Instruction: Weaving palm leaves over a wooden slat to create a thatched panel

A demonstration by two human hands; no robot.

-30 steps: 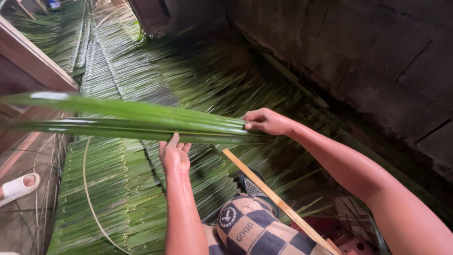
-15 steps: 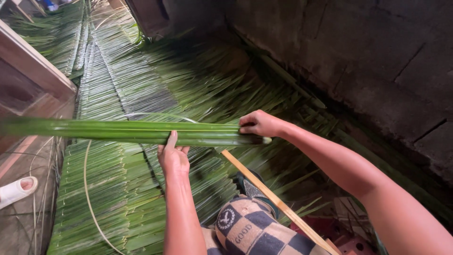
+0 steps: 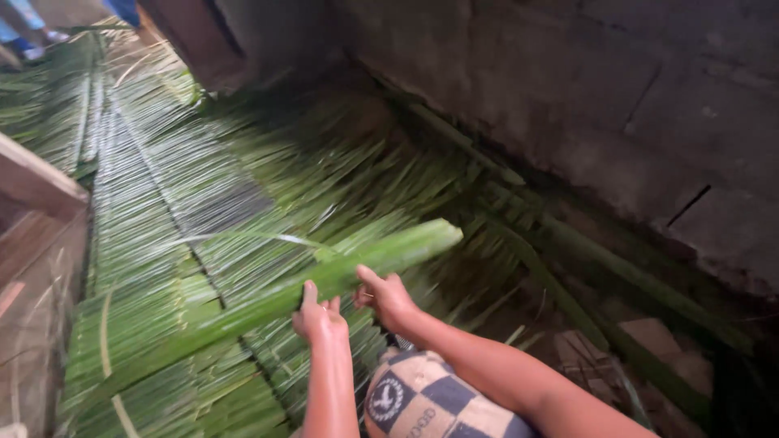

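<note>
While both hands are right up against the leaf bundle [image 3: 324, 288], it's honestly hard to see the grip itself. The left hand [image 3: 319, 318] sits just under the bundle with the fingers pointing up onto it, and the right hand [image 3: 388, 297] is right beside it, thumb up against the lower edge. From this angle I can't tell if either grip is actually closed round the leaves or just pressing on them, since the fingertips get lost against the green.

The bundle is a long flat bunch of green palm leaves, tilted, with its squared-off end up past the right hand and the other end running down past the left hand until it blends into the leaf mat [image 3: 170, 243] underneath. Where bundle stops and mat starts is pretty much impossible to pick out down there.

The mat spreads out beyond the bundle and is smeary with blur, so single strips don't read. A grey block wall [image 3: 617, 105] stands on the far side of the bundle, with dark stalks [image 3: 584, 259] along its foot, mostly in shadow. A wooden plank [image 3: 36, 182] pokes in at the frame edge, cut off. Below the hands there's a checkered cloth [image 3: 430, 401], only partly in frame. Someone's feet [image 3: 32, 32] show way off beyond the mat, cropped at the top.
</note>
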